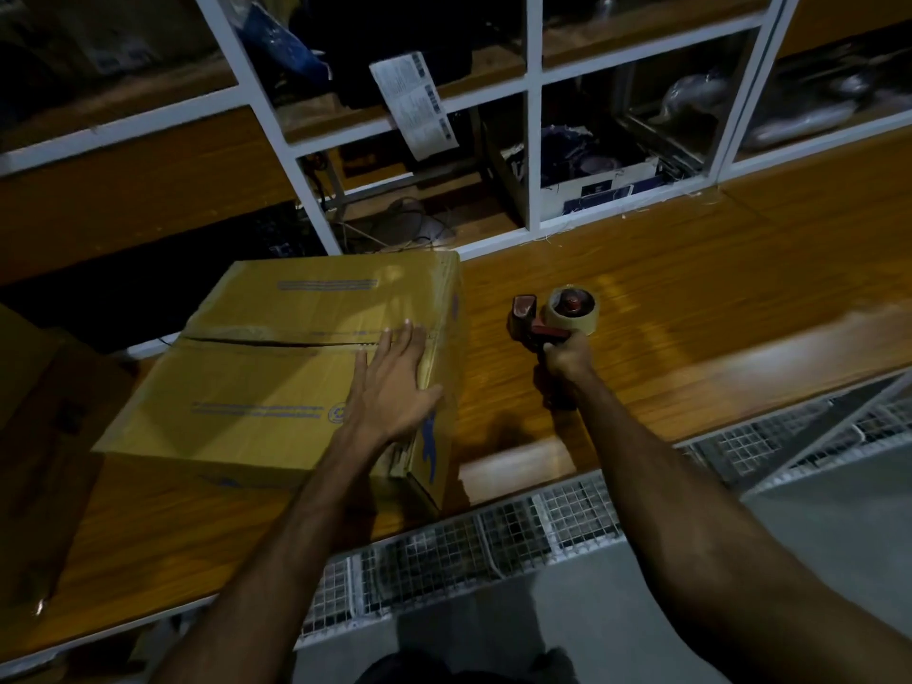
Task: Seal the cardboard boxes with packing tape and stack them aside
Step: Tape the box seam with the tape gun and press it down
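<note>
A brown cardboard box (266, 377) with blue print lies on the wooden table (666, 328), flaps folded down, with a dark gap along the middle seam. My left hand (395, 382) presses flat on the box top near its right edge, fingers straight, fingertips at the seam. To the right of the box, my right hand (567, 357) grips the handle of a red tape dispenser (557, 318) carrying a roll of tan tape, held just above the table.
Another cardboard box (44, 427) sits at the left edge. White-framed shelving (533, 140) with cables, bags and a paper label stands behind the table. Wire mesh panels (493, 550) run under the table's front edge.
</note>
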